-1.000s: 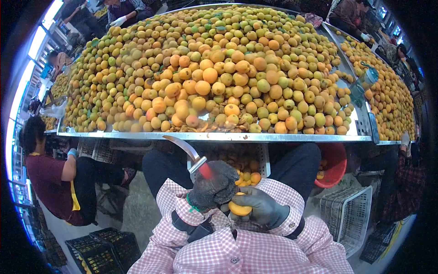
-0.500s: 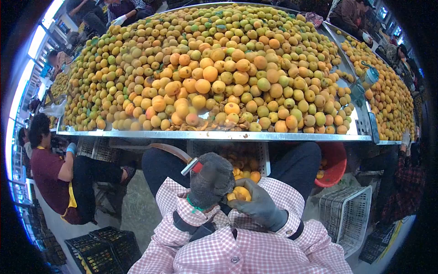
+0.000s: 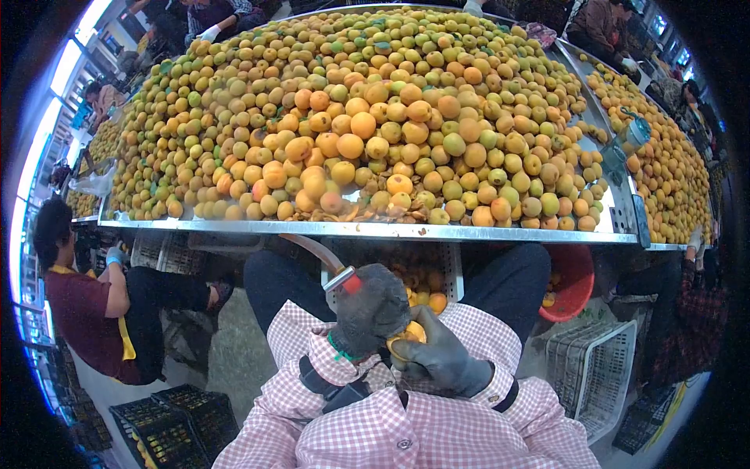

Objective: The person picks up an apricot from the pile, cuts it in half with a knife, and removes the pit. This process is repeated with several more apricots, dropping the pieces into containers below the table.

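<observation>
My left hand [image 3: 373, 311], in a dark grey knit glove, is closed round the red handle of a curved knife [image 3: 322, 254]. The blade points up and away, toward the table edge. Right beside it, my right hand [image 3: 447, 356], in a smooth grey glove, grips an apricot [image 3: 409, 336], which looks cut. The two hands almost meet over my lap, and the left fingers are partly hidden. Between my knees, a pale crate [image 3: 456, 273] holds apricot pieces [image 3: 426, 288].
A metal-edged table [image 3: 367, 229] carries a large heap of apricots [image 3: 336, 117], with scraps at its front. A red tub [image 3: 574, 281] and a white crate [image 3: 598, 375] stand at right. Black crates [image 3: 176, 426] lie at lower left. A co-worker [image 3: 86, 305] sits at left; a bottle [image 3: 629, 137] stands at right.
My left hand and the knife have shifted slightly right, closer to my right hand. The apricot in my right hand shows a different side. The co-worker at left has leaned.
</observation>
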### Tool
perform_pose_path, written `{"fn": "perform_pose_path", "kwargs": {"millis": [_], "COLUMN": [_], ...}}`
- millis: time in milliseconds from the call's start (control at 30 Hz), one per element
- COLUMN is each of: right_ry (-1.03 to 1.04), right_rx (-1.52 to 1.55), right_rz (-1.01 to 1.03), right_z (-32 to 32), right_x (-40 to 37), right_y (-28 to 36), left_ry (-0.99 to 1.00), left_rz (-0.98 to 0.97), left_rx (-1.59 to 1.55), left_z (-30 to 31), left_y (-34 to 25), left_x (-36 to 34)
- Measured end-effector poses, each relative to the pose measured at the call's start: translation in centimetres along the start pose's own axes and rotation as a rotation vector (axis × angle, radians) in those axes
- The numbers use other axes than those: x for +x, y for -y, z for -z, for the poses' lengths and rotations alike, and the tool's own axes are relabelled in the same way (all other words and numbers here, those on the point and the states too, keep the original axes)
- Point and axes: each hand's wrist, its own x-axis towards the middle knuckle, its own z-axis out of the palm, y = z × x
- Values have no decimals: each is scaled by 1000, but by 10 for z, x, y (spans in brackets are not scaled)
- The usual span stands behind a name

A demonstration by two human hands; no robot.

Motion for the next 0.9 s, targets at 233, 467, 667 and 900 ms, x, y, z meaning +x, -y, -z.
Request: {"fn": "perform_pose_path", "kwargs": {"millis": [233, 467, 667, 900], "right_ry": [-15, -150, -339, -181], "right_rx": [-69, -244, -852, -261], "right_rz": [-12, 198, 697, 207], "right_z": [-2, 1, -2, -3], "right_x": [0, 9, 21, 24], "right_y": [10, -15, -6, 14], "left_ry": [169, -1, -165, 195], "left_rz": [-311, -198, -277, -68], "left_rx": [306, 246, 274, -290], "left_z": [-23, -21, -30, -7], "left_y": [-8, 5, -3, -17], "left_x": [9, 4, 19, 34]}}
